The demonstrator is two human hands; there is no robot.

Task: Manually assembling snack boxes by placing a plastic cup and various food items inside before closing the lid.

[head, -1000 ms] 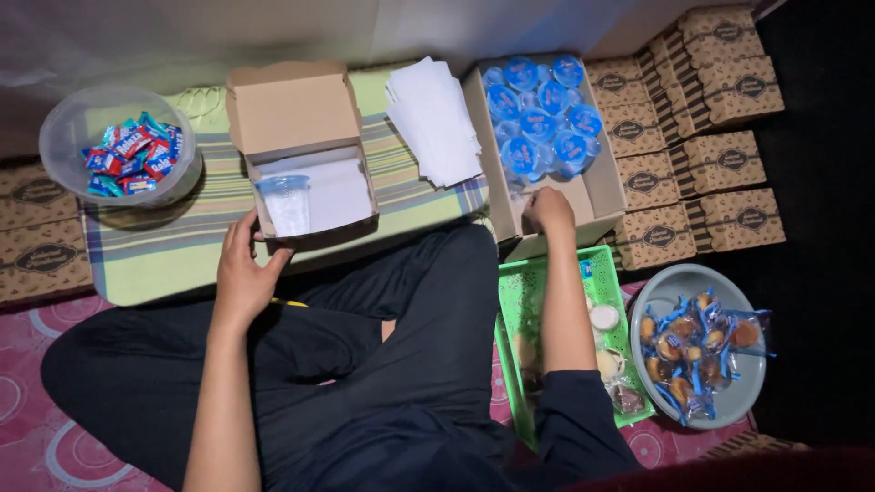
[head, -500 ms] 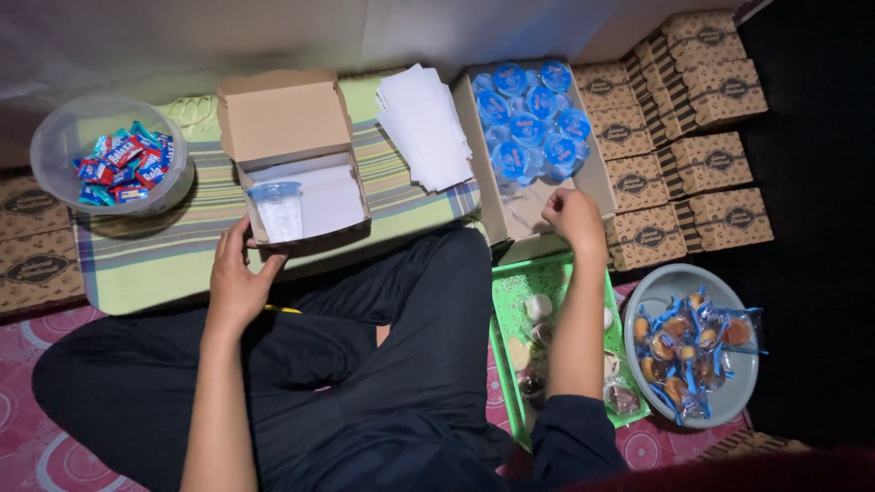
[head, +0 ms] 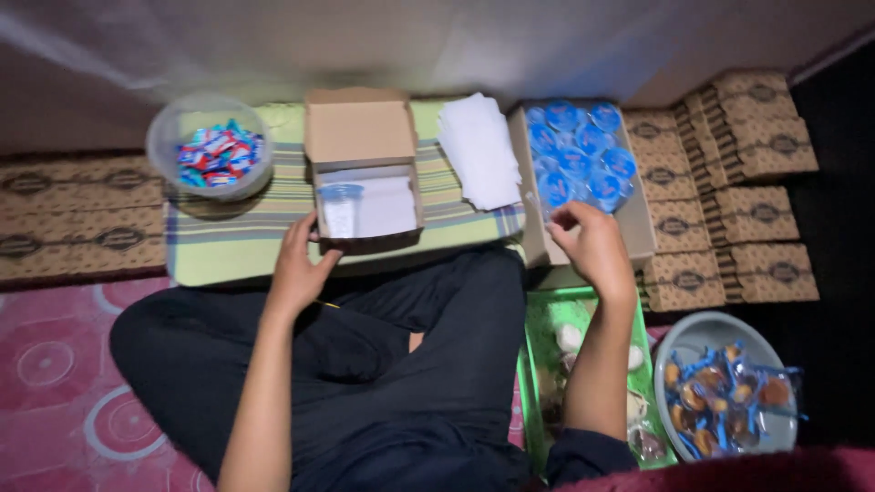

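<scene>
Striped mat (head: 228, 232) underneath — left hand (head: 296, 269), fingers loose, steadies the open box (head: 365, 196); right hand (head: 592, 246) pinches a blue-lidded cup (head: 554, 196) — grip partly hidden.

Dim light falls on a pale wall (head: 437, 41) and a pink patterned floor mat (head: 64, 383).

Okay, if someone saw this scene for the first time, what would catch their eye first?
Probably the carton of blue-lidded plastic water cups at upper right, where the right hand reaches its near edge. Next, the open brown cardboard box in the middle on the striped green mat, with the left hand at its front corner. At far left sits a clear plastic tub of colourful wrapped sweets.
</scene>
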